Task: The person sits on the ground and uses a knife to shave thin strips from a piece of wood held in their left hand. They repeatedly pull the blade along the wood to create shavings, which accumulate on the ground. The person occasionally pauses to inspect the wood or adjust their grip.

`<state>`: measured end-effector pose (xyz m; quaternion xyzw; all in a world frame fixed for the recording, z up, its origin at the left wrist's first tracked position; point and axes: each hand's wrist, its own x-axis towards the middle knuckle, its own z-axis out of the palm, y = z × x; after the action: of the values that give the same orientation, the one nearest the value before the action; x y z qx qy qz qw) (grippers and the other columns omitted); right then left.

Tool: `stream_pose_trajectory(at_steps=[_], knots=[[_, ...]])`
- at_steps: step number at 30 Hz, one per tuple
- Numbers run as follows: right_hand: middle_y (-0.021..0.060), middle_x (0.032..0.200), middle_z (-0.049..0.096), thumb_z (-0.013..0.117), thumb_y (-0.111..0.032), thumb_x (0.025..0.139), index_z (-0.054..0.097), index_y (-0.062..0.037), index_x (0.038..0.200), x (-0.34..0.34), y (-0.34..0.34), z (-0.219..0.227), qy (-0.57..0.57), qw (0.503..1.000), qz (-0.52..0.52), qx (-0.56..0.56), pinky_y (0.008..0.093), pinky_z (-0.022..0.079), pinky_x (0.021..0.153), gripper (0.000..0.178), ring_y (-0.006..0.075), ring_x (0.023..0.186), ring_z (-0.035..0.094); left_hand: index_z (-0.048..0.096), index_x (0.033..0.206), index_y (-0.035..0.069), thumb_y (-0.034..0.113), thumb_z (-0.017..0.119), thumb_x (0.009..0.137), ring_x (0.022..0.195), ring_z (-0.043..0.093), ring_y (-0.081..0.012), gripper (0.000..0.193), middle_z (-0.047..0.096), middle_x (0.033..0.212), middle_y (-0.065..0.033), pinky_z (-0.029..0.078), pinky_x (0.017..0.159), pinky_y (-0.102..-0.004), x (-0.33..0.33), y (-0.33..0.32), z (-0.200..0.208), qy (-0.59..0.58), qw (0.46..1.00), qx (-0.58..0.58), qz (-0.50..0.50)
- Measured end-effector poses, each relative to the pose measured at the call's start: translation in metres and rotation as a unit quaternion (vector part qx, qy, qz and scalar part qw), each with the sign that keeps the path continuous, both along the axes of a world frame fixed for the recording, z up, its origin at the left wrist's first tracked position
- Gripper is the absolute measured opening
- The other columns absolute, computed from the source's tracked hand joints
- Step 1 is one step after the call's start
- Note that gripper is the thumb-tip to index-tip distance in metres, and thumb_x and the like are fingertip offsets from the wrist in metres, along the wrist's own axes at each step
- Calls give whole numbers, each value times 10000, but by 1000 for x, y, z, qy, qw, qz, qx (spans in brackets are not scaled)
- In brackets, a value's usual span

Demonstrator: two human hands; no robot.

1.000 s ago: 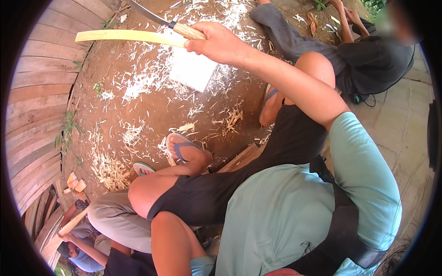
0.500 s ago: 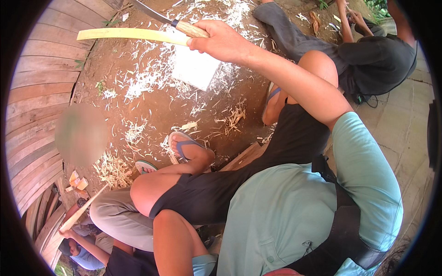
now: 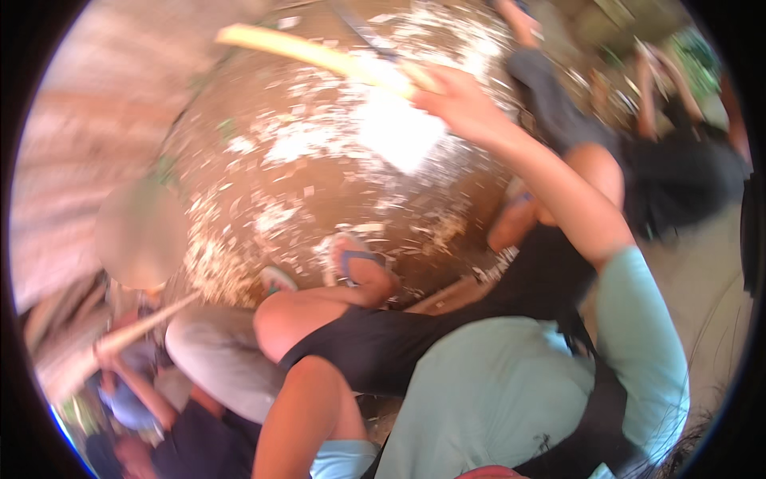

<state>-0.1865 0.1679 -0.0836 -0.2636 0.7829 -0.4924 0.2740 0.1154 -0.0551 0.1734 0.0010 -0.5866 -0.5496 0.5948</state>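
My right hand (image 3: 461,102) is stretched out over the ground near the top of the view, its fingers wrapped round the wooden handle of a knife (image 3: 361,29). The knife's dark blade points up and away to the left. In the same grip is a long, flat, pale yellow strip (image 3: 307,53), which looks like split bamboo or wood, sticking out to the left. Motion blur smears the fingers and both items. My left arm (image 3: 307,403) shows only as a bent elbow at the lower edge; its hand is out of view.
A bright white sheet (image 3: 397,132) lies on brown soil among scattered pale shavings (image 3: 214,267). Wooden boards (image 3: 88,144) run along the left. A person in dark clothes (image 3: 682,180) sits at the right. At lower left, another person's hand (image 3: 108,359) holds a long pale strip.
The whole view has swung, so the scene sits further right and lower, and it is blurred now. My right hand keeps its hold on the knife and the strip.
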Motion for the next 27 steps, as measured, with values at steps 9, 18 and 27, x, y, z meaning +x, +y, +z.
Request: stream_pose_trajectory(at_steps=[9, 18, 27], knots=[[5, 836, 566, 539, -149, 900, 556, 6, 1119, 14, 3, 2, -32, 998, -29, -41, 235, 416, 659, 269, 76, 737, 510, 404, 549, 156, 362, 412, 944, 499, 478, -110, 446, 455, 547, 8, 444, 490, -244, -58, -8, -32, 266, 863, 306, -303], [-30, 785, 485, 526, -172, 921, 548, -10, 1085, 7, 9, -12, -41, 995, -47, -78, 207, 359, 601, 232, 49, 686, 439, 336, 511, 115, 430, 232, 982, 489, 371, -135, 577, 433, 559, -47, 376, 550, -299, -106, 11, -59, 119, 921, 329, -171], [-32, 801, 489, 522, -176, 927, 514, 1, 1189, 9, 3, -1, -54, 995, -45, -74, 201, 359, 602, 317, 42, 691, 433, 337, 500, 110, 436, 235, 982, 501, 375, -134, 591, 434, 568, -50, 389, 558, -297, -108, 4, -57, 103, 918, 342, -173]])
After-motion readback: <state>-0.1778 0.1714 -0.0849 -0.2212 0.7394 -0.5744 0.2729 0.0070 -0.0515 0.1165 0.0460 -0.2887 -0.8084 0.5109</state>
